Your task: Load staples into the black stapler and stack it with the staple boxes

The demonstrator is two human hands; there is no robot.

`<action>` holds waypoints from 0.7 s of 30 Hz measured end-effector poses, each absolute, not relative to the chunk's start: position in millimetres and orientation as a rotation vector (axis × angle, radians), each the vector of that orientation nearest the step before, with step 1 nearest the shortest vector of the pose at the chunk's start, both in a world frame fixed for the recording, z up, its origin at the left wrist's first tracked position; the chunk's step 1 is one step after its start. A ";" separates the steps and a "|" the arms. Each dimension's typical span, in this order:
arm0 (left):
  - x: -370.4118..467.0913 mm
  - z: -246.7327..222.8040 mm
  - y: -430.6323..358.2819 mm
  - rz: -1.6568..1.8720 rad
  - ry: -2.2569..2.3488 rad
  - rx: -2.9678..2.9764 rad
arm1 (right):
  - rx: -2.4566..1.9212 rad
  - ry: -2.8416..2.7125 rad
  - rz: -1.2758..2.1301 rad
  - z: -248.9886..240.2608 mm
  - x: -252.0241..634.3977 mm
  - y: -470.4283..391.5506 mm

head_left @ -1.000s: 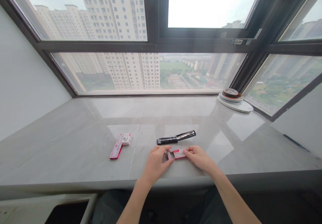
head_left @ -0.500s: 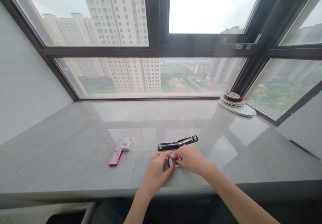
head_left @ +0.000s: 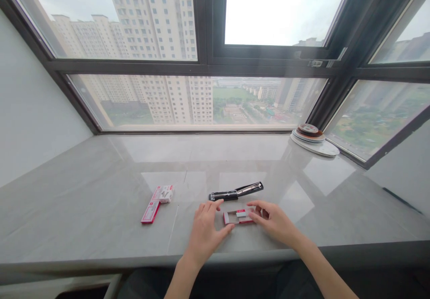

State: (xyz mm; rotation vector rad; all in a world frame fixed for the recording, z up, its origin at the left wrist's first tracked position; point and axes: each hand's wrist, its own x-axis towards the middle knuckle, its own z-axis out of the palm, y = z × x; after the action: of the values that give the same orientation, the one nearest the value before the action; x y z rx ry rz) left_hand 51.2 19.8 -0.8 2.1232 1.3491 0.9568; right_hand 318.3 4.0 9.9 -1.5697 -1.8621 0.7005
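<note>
A small red and white box (head_left: 230,217) with an open tray lies on the grey ledge between my hands, a little white and red piece (head_left: 241,213) in it. My left hand (head_left: 205,227) is at the box's left end, thumb and fingers apart, holding nothing. At the right end of the box is my right hand (head_left: 270,220), its thumb and fingertips around that end. Just behind the box lies a black stapler (head_left: 236,193), opened out, with its metal rail showing.
On the left of the ledge (head_left: 101,209), a small white box (head_left: 166,194) rests on a flat pink and white box (head_left: 151,212). Stacked plates (head_left: 316,147) stand in the back right corner by the windows.
My right hand has moved right along the box, uncovering its tray and the small piece. The fingers of my left hand have spread off the box. The view has shifted slightly.
</note>
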 end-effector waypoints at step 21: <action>36.1 -7.4 60.5 0.815 1.639 2.242 | -1.425 -1.995 0.622 24.8 252.2 3.6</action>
State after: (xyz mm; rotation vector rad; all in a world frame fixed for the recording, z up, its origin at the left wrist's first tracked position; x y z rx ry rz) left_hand 36.1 60.5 -7.4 2.2418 1.6393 0.8149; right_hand 252.2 3.6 24.8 -1.4248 -1.9949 0.6220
